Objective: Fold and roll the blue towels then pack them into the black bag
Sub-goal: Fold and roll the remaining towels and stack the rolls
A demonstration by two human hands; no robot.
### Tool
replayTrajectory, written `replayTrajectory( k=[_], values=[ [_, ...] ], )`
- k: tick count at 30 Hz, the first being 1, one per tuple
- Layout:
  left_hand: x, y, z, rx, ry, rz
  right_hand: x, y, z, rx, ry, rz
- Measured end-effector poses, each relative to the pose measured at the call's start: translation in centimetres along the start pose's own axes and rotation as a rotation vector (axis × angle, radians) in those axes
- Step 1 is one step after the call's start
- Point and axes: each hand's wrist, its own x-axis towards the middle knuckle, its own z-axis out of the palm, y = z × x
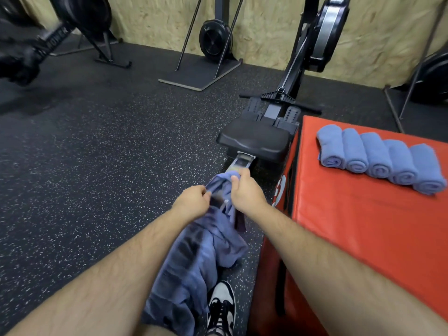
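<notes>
so both hands are up front holding one loose blue towel (194, 258) by its top edge, left hand (194, 200) pinching one side, right hand (246, 190) gripping the other, rest of it hanging down blurry over the speckled floor (97, 166). five rolled towels (380, 158) sit side by side, touching, on the red box (351, 226) to the right, rower seat (254, 140) just beyond the hands

Both bare forearms are extended forward, with the hands held close together. An edge of the blue towel (201, 260) is pinched by the curled left hand (194, 201). The same towel is gripped slightly farther ahead by the right hand (244, 191).
</notes>
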Motion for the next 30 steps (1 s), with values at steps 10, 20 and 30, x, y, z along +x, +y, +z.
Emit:
replayTrajectory(
  k=[10,20,30],
  values=[
    [-5.5,20.2,-2.0,-0.808,0.173,0.398,-3.8,-0.3,-19.4,0.344,0.263,-0.115],
    [-11.5,35.4,-0.8,-0.795,0.061,0.685,-10.6,4.0,-38.0,0.381,0.529,-0.07],
    [-13.2,39.7,4.6,-0.469,-0.18,0.567,-16.6,17.1,-37.5,0.217,0.533,0.25]
  ],
)
